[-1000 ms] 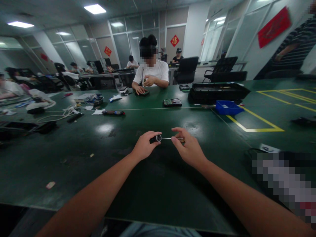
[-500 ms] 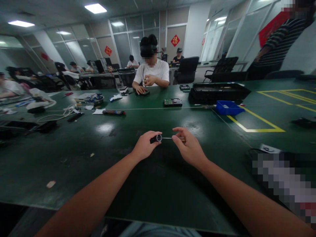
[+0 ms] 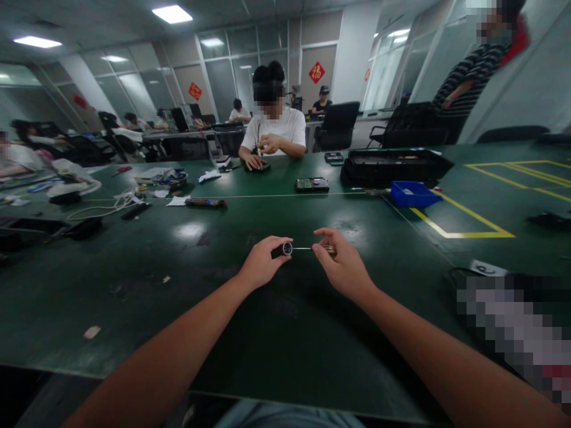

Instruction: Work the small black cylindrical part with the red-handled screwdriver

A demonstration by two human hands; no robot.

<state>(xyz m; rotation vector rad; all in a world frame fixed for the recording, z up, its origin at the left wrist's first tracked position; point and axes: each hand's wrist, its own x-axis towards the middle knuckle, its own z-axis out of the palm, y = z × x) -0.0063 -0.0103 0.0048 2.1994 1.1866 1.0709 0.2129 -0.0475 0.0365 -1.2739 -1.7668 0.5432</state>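
Note:
My left hand (image 3: 263,261) is closed around a short black cylinder (image 3: 286,249) with a silver-rimmed round end, which looks like a flashlight head. Its rimmed end faces me; the fingers hide much of the body. In my right hand (image 3: 339,261) is a screwdriver (image 3: 302,248), lying level, its thin metal shaft pointing left. The shaft reaches the side of the cylinder; whether the tip sits in a screw cannot be made out. Part of the yellowish handle shows between the thumb and curled fingers. Both hands are just above the green table (image 3: 267,333).
Across the table a person (image 3: 279,128) works at a dark device. Hard drives (image 3: 312,185), a black tray (image 3: 395,166) and a blue bin (image 3: 414,194) stand farther off. A dark marker-like tool (image 3: 206,203), cables and clutter lie left. A pixelated object (image 3: 513,327) is at right.
My left hand and the cylinder hold still. My right hand and the screwdriver have shifted very slightly. The standing person in the striped top at right has moved leftward.

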